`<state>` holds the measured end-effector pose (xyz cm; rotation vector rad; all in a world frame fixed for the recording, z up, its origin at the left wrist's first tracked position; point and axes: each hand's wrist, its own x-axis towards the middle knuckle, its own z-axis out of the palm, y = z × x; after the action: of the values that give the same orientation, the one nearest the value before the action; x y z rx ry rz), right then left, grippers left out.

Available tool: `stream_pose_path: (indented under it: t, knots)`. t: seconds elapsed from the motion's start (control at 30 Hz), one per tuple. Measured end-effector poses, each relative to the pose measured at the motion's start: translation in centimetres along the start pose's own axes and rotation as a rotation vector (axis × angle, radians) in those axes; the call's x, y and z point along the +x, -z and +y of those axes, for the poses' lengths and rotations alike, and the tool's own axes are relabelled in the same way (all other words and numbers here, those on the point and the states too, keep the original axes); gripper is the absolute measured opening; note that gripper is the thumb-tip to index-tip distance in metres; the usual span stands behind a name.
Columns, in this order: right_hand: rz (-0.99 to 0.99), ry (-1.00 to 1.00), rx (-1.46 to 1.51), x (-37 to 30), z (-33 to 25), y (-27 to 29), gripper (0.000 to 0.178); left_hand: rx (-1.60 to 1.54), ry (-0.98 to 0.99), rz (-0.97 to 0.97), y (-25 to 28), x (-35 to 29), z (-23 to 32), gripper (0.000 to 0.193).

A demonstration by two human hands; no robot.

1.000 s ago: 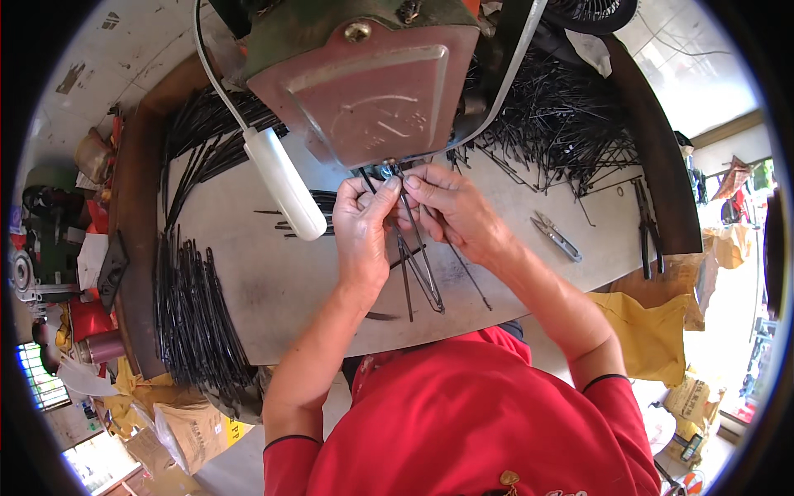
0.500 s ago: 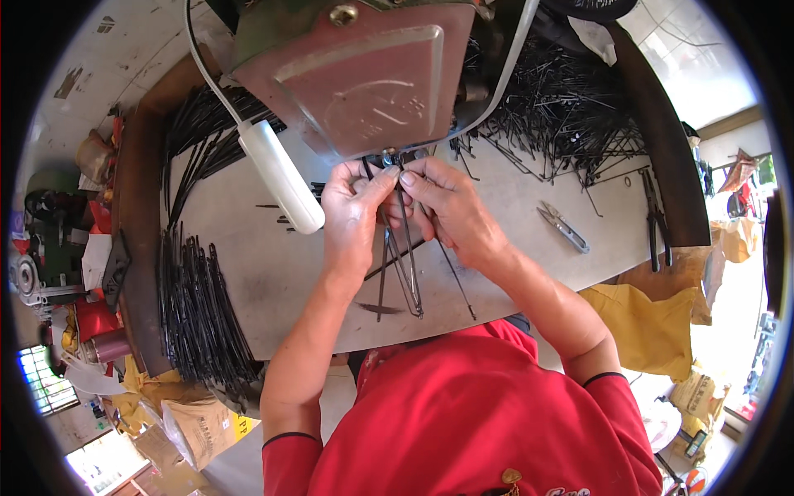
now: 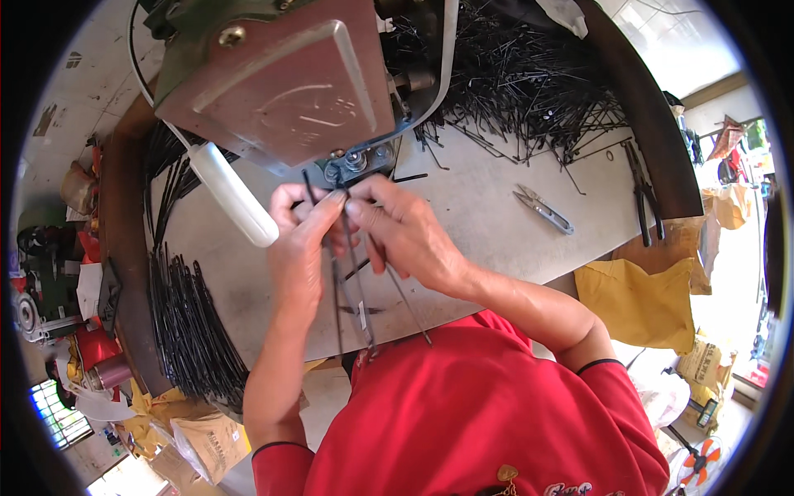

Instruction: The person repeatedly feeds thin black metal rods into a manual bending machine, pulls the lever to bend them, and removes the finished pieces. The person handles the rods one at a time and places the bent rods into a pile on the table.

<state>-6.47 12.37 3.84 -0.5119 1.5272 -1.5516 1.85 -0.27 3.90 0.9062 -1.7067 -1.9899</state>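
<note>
1. Nearest is the red shirt [image 3: 488,388] of the person; from its sleeves both bare forearms reach forward over the pale table [image 3: 488,215].
2. The left hand [image 3: 298,236] is closed, with thumb and finger pinching thin black strips [image 3: 336,289]. The strips hang between the two hands, and their lower ends point toward the shirt.
3. The right hand [image 3: 409,236] is just beside it, also pinching the strips near their upper ends; its lower fingers are curled, and one more strip slants out below them. The fingers are a little blurred, so I cannot tell how many strips each hand holds.
4. Just beyond the fingertips is the metal base of a machine [image 3: 281,99], which has a reddish front panel. A white tube [image 3: 236,197] hangs at its left.
5. On the left side of the table lies a neat bundle of black strips [image 3: 192,322].
6. On the right lie small snips [image 3: 544,211] and, farther right, dark pliers [image 3: 641,194].
7. Farthest on the table, behind the snips, is a tangled black heap [image 3: 529,91].
</note>
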Motion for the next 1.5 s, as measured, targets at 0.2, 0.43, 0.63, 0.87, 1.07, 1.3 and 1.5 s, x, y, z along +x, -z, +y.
stream_pose_path:
  t: [0.2, 0.43, 0.63, 0.87, 1.07, 1.3, 1.5]
  knots:
    - [0.198, 0.300, -0.660, -0.3, 2.3, 4.7, 0.019, 0.338, -0.036, 0.371, 8.9, -4.1, 2.8, 0.023]
    - [0.519, 0.354, -1.433, 3.1, 3.6, 10.0, 0.020, 1.109, -0.346, 0.380, 18.0, -4.4, 0.4, 0.037]
    - [0.304, 0.346, -1.381, 0.7, 1.1, 11.3, 0.009, 0.964, -0.610, -0.099, 3.5, -4.7, -3.2, 0.015]
    - [0.245, 0.236, -1.449, -2.6, 0.5, 11.5, 0.007, 1.138, -0.760, -0.048, 1.1, -3.5, -5.0, 0.007]
    - [0.203, 0.351, -1.343, -1.1, 1.1, 10.0, 0.007, 0.235, -0.026, -0.114, 2.2, -5.1, -3.6, 0.006]
    - [0.085, 0.145, -1.506, 1.5, 0.1, 9.8, 0.009, 0.053, -0.016, -0.103, 1.7, -5.1, -3.3, 0.026]
    - [0.214, 0.142, -0.877, -0.9, -1.4, 8.7, 0.010, -0.333, 0.082, -0.031, 2.1, -2.3, -3.4, 0.029]
